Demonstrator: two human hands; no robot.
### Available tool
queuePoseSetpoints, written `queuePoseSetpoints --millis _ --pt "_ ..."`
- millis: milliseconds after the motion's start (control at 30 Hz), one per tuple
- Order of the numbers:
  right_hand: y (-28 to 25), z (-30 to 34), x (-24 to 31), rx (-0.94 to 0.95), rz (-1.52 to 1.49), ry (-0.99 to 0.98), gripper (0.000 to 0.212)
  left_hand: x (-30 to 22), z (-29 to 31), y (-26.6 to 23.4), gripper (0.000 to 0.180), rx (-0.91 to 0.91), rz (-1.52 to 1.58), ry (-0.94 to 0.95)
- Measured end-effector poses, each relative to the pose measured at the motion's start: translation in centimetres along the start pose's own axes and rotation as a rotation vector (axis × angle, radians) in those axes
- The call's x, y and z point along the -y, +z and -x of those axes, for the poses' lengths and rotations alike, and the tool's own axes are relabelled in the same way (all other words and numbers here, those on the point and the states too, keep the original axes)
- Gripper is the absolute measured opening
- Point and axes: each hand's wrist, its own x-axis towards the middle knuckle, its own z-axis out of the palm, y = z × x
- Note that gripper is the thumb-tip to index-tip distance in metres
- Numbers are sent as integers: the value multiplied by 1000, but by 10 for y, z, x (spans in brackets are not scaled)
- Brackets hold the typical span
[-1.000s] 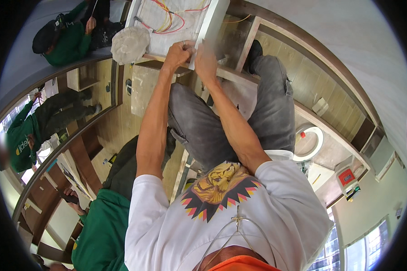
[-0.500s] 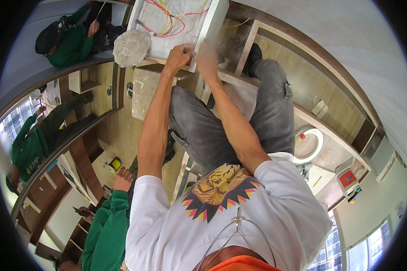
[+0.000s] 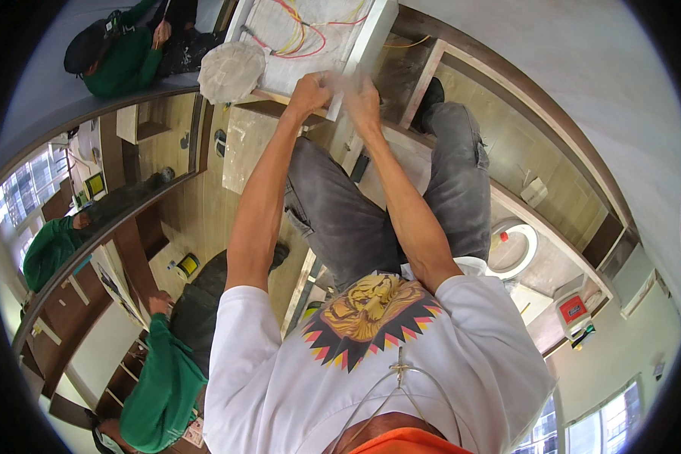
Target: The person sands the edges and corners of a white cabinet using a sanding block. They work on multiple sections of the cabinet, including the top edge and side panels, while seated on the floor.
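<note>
View: head camera, looking down past a white printed T-shirt [image 3: 371,325] and dusty dark grey trousers [image 3: 340,219].
Left hand [image 3: 311,92]: fingers curled, narrow; at the near edge of the box described below. Fingertips blurred, cannot tell if they pinch anything.
Right hand [image 3: 362,102]: just right of the left hand, fingers smeared by blur; cannot tell whether it holds anything.
Box: shallow, rectangular, white-rimmed open box with a pale inside [image 3: 372,41]; extends away beyond both hands, its near right corner between them.
Wires: thin, loosely looped red and yellow wires [image 3: 303,30]; inside the box, beyond the left hand.
Bundle: pale, round, crumpled cloth-like bundle [image 3: 231,73]; left of the left hand, by the box's near left corner.
Board: pale, flecked rectangular wooden board [image 3: 250,147]; nearer the body than the left hand and to its left.
Frame: long wooden frame with whitish edges [image 3: 424,83]; right of the right hand, curving off to the lower right.
Ring: white flat ring [image 3: 532,246]; well apart, lower right of the right hand.
Case: red and white case [image 3: 573,308]; beyond the ring, farther from the right hand.
Co-worker: person in green long sleeves [image 3: 163,393]; far lower left of the left hand.
</note>
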Motion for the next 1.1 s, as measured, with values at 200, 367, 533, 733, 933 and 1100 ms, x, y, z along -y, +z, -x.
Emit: queuePoseSetpoints --millis 200,367,533,733,933,1100 --pt "-13 13 11 126 -61 -79 73 7 -5 -1 34 -19 74 27" --pt "-5 34 19 186 -115 170 68 -1 8 -4 35 -2 -82 194" --pt "-4 31 35 307 -261 321 48 -12 14 -3 43 -41 1 46" --pt "-16 8 62 402 -258 648 23 -5 5 6 38 -76 -19 -16" --pt "-39 11 59 482 -246 909 21 -11 9 12 34 -106 -86 -34" --pt "-55 5 78 470 -166 936 28 -19 11 11 44 -60 -86 -165"
